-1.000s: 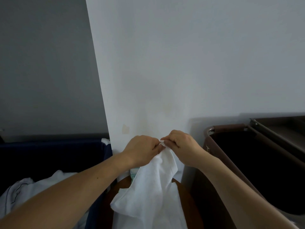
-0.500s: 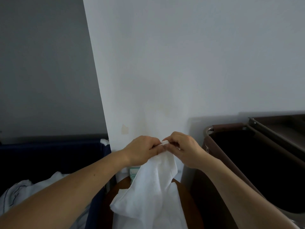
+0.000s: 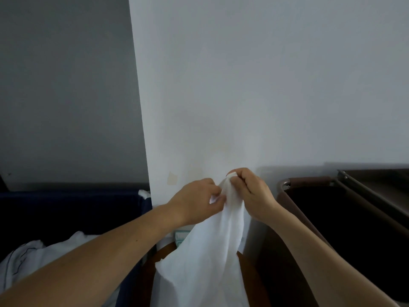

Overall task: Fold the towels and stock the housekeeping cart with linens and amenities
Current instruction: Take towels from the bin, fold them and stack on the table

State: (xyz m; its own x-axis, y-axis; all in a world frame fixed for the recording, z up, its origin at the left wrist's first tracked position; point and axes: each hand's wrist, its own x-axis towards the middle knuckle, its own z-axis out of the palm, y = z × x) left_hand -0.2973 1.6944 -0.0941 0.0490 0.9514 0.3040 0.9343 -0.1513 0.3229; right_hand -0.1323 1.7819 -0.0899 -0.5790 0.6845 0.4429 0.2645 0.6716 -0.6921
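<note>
Here, both the left hand [image 3: 197,201] and right hand [image 3: 250,193] pinch the top edge of the white towel [image 3: 205,262] hanging at six o'clock, so the fingers [image 3: 240,177] should slide apart along the hem to find matching corners.

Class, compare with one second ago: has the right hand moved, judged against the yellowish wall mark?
Yes, slightly upward: the right hand, pinching the white towel, now tops the yellowish wall mark; earlier its knuckles were level with it.
</note>
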